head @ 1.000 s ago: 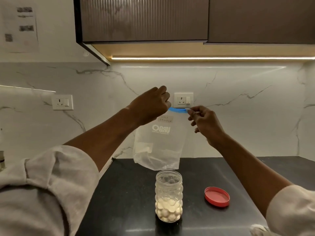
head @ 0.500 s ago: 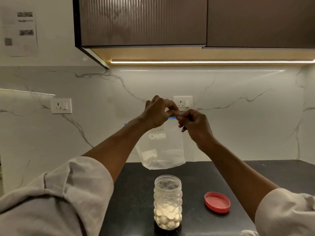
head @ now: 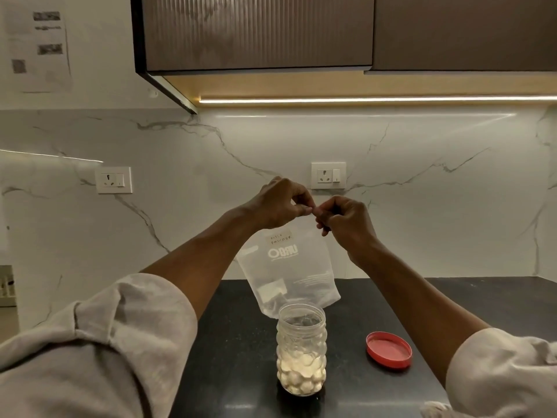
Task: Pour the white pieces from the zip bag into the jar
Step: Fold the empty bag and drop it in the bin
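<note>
A clear zip bag with a handwritten label hangs above the counter, looking empty. My left hand and my right hand pinch its top edge side by side, fingertips almost touching. The bag's lower edge hangs just behind the rim of the jar. This clear bubbled jar stands open on the black counter. White pieces fill roughly its lower third. The bag's blue zip strip is hidden by my fingers.
A red lid lies upside down on the black counter to the right of the jar. A marble backsplash with two sockets rises behind. Dark cabinets hang overhead.
My hands have come together along the bag's top edge, covering the blue zip strip. The bag has dropped slightly, its bottom now just behind the jar's rim.
</note>
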`<state>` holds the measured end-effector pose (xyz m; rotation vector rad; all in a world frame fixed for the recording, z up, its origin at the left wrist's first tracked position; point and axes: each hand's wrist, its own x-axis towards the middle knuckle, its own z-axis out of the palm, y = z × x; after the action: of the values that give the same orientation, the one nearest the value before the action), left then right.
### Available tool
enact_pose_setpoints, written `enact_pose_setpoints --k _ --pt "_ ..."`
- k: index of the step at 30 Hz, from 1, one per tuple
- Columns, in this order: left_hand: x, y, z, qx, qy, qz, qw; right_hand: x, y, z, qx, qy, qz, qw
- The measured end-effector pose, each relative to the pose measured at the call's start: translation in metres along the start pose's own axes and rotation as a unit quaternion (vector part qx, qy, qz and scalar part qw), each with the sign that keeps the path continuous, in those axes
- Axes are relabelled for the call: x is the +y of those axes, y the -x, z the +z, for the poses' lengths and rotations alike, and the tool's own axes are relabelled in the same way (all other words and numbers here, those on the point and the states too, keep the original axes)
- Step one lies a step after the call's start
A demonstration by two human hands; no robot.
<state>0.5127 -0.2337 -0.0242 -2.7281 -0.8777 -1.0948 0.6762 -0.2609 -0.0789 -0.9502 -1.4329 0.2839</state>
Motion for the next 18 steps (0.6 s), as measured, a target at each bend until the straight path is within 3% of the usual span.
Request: enact_pose_setpoints --k 10,18 --pt "-0.028 0.026 -0.022 -0.020 -0.062 -0.039 0.997 0.013 -0.004 -0.033 0.060 -0.008 0.063 0.996" --pt "-0.052 0.040 -0.025 0.028 -0.068 -0.058 0.996 0.017 -0.007 -0.046 0.111 -0.025 0.079 0.990"
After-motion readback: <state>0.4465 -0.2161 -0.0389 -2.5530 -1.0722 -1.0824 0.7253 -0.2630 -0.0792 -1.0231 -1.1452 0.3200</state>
